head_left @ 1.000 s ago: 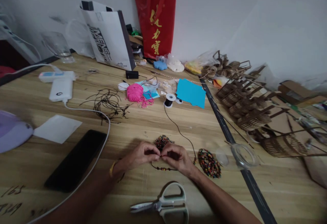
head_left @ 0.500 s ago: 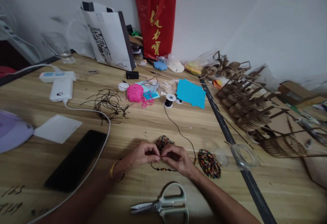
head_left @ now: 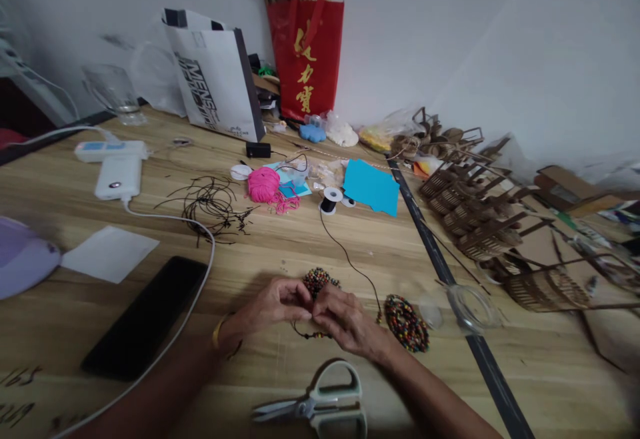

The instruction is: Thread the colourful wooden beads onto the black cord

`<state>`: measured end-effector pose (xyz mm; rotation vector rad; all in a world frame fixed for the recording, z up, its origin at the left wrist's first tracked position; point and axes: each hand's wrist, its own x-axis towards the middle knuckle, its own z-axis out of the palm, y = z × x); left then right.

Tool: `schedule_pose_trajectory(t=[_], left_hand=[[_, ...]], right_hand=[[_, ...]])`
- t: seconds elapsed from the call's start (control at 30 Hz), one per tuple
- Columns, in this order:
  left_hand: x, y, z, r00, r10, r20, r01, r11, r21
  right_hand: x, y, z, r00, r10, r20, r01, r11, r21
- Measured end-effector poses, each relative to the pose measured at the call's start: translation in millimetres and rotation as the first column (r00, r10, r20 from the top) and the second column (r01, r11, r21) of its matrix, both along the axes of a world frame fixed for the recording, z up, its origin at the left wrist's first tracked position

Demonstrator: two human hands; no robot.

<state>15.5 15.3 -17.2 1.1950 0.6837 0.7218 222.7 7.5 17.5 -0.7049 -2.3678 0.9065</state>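
My left hand [head_left: 277, 302] and my right hand [head_left: 345, 319] meet fingertip to fingertip low in the middle of the wooden table [head_left: 300, 245]. Both pinch a thin black cord strung with a few small beads [head_left: 310, 335], which sags below the fingers. That cord runs up to a black thread spool [head_left: 329, 200]. A small heap of coloured beads [head_left: 317, 279] lies just behind my fingers. A larger round pile of beads [head_left: 406, 322] sits to the right of my right hand.
Scissors [head_left: 320, 405] lie at the near edge. A black phone [head_left: 147, 315], white cable, power bank [head_left: 119, 175] and white paper sit left. Loose black cords [head_left: 213, 202], pink yarn [head_left: 263, 184], blue paper [head_left: 373, 187], clear lid [head_left: 467, 305], wicker frames [head_left: 475, 215], bags at back.
My hands have shifted slightly closer together over the cord, the right hand dropping a little. The view has tilted a bit; the objects on the table stay put.
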Motion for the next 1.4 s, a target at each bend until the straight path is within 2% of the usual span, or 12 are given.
schedule_pose_trajectory(t=[0.1,0.2,0.4,0.57,0.67,0.77,0.83,1.0,1.27,1.4], left_hand=[[-1,0,-0.1,0.999,-0.027,0.018,0.028,0.999,-0.043],[-1,-1,0.6,0.998,-0.063,0.012,0.063,0.998,-0.021],[0,-2,1.6,0.991,-0.11,-0.082,0.114,0.993,0.042],[1,-3,0.1,0.991,-0.062,-0.116,0.078,0.987,0.138],[1,-3,0.7,0.991,-0.048,-0.129,0.061,0.993,0.103],[2,-2,1.5,0.992,-0.037,-0.121,0.045,0.996,0.07],[2,-1,1.7,0.994,-0.021,-0.108,0.029,0.997,0.07],[3,-2,3.3,0.994,0.007,-0.113,0.002,0.997,0.079],[2,-2,9.2,0.99,0.034,-0.138,-0.026,0.998,0.063],[2,-2,9.6,0.987,0.033,-0.157,-0.023,0.997,0.069]], right_hand=[[1,-3,2.8,0.997,0.013,0.079,-0.02,0.995,0.094],[1,-5,3.5,0.993,0.008,0.118,-0.025,0.989,0.142],[1,-5,6.3,0.984,-0.017,0.176,-0.007,0.991,0.134],[2,0,13.0,0.982,-0.004,0.187,-0.016,0.994,0.108],[9,11,16.0,0.973,-0.1,0.208,0.076,0.99,0.118],[23,28,16.5,0.922,-0.234,0.309,0.192,0.968,0.162],[32,38,15.9,0.86,-0.311,0.406,0.239,0.946,0.218],[43,49,15.2,0.741,-0.318,0.592,0.193,0.945,0.266],[28,47,22.5,0.685,-0.272,0.676,0.16,0.961,0.224],[23,49,18.2,0.638,-0.252,0.727,0.12,0.966,0.229]])
